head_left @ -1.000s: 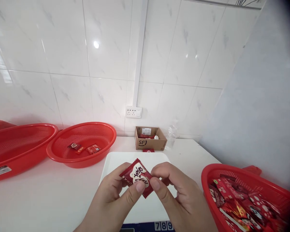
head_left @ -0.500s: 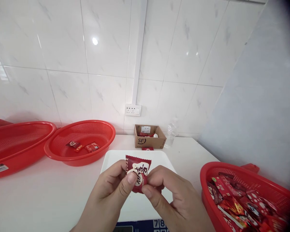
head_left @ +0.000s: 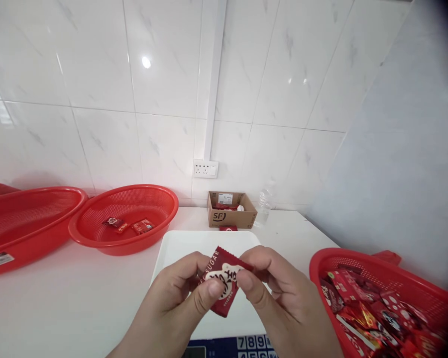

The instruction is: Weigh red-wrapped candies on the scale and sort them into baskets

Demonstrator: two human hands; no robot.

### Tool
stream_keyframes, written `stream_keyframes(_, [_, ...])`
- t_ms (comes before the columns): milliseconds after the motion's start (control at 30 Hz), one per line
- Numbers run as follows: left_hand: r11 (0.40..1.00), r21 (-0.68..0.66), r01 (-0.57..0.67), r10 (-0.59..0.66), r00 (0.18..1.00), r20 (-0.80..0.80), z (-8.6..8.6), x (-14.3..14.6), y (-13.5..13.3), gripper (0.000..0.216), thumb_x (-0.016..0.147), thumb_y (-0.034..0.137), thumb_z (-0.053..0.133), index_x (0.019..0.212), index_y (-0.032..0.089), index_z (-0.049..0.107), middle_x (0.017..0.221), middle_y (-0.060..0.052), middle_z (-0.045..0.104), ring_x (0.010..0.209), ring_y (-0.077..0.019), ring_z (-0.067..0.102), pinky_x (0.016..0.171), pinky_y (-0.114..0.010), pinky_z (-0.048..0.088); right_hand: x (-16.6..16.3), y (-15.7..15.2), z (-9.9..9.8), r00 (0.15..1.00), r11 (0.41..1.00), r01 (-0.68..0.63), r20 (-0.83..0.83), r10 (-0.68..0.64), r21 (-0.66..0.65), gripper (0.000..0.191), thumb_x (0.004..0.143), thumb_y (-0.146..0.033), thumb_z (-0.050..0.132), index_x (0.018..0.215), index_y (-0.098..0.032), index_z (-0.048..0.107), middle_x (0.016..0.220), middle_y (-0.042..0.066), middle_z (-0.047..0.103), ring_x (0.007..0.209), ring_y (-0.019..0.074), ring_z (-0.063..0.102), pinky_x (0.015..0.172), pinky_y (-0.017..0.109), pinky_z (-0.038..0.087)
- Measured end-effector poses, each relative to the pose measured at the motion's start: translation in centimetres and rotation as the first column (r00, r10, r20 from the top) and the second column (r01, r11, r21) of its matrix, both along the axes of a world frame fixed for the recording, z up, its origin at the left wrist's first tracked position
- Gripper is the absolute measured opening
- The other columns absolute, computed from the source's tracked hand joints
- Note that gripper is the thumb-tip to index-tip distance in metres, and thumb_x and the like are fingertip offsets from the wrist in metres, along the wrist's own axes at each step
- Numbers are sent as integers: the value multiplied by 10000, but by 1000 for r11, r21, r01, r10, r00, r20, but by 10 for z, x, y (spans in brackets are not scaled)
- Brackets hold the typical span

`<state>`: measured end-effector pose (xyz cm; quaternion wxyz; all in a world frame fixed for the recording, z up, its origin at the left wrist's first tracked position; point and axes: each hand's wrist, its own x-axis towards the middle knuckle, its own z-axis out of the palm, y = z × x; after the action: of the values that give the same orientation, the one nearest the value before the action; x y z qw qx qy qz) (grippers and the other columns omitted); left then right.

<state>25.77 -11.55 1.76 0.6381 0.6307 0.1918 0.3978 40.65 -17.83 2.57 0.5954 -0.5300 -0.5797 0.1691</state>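
A small dark red candy packet (head_left: 226, 283) with cream and black lettering and the word SUGAR is held up in front of me. My left hand (head_left: 182, 298) pinches its left side, thumb on the printed face. At its upper right, my right hand (head_left: 280, 293) grips the packet between thumb and fingers. The packet is tilted and looks sealed. Beneath both hands lies the white platform (head_left: 175, 243) of a scale, with a dark blue keypad panel (head_left: 224, 346) at its near edge, partly hidden by my hands.
To the right, a red basket (head_left: 321, 254) holds several wrapped sweets. Two red baskets stand at left; the nearer-to-centre basket (head_left: 123, 247) contains two packets. An SF cardboard box (head_left: 233, 219) with red packets, a small red packet (head_left: 228, 228) and a clear plastic bottle (head_left: 264, 204) sit by the wall.
The packet has turned clockwise and now leans right. My right hand has risen from its lower right side to its upper right corner; my left hand keeps its pinch.
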Motion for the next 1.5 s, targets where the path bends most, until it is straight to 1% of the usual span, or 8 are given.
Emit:
stream_keyframes(133, [999,47,6,-4,999,-49,0,1,2,297,781,481,720,796,188,678,712,-5,588,680,-152,489,637,-246,416,-5,1,0,996,993,79,-40,-76,84,253,896,-378,576,694,-226,573,625,-22,610,543,128,544,525,241,441])
stream_keyframes(267, [999,47,23,-18,993,-120,1,3,0,260,769,420,733,732,175,654,708,-8,552,695,-166,458,655,-272,395,-8,2,0,992,988,102,-79,-93,114,253,905,-360,567,690,-226,568,641,-16,621,552,127,561,513,235,447])
stream_keyframes(533, [999,-37,10,-9,1000,13,3,5,-3,106,777,306,740,723,215,729,707,-5,642,704,-165,521,705,-263,439,-10,1,0,986,983,124,-127,-107,138,264,887,-354,589,658,-225,592,612,-23,615,525,115,519,493,219,426])
stream_keyframes(733, [997,-3,-71,72,997,25,2,2,-2,153,784,356,738,684,240,744,639,-4,611,606,-142,473,618,-240,452,-10,0,1,987,980,134,-110,-119,144,281,884,-364,582,640,-224,577,600,-18,604,520,121,505,490,223,428])
stream_keyframes(967, [988,-3,-155,155,986,58,0,3,-6,262,762,402,744,583,219,689,626,-17,604,603,-158,472,641,-278,481,-7,-4,0,993,989,115,-52,-110,91,312,914,-389,533,653,-219,556,619,-3,592,560,139,520,501,236,423])
stream_keyframes(1267, [988,151,-15,16,1000,-6,5,0,-8,149,843,313,667,926,269,782,844,-43,723,801,-218,631,776,-308,498,-1,-3,0,999,997,21,-33,-23,-71,434,900,-550,508,629,-211,494,553,-31,451,528,122,410,455,229,336])
stream_keyframes(1400, [991,135,-8,11,1000,-21,5,2,-7,180,859,328,652,972,261,775,897,-47,733,819,-214,634,786,-300,495,-2,-2,-3,998,997,70,2,-70,-36,426,933,-503,476,628,-206,479,554,-33,437,525,117,393,465,230,329])
stream_keyframes(1500, [988,149,-28,34,999,-39,4,1,-5,189,876,354,635,962,258,772,831,-36,711,740,-182,594,693,-259,475,-3,-2,-2,996,997,83,-13,-83,5,415,936,-475,484,622,-206,454,581,-24,481,543,118,423,489,231,345])
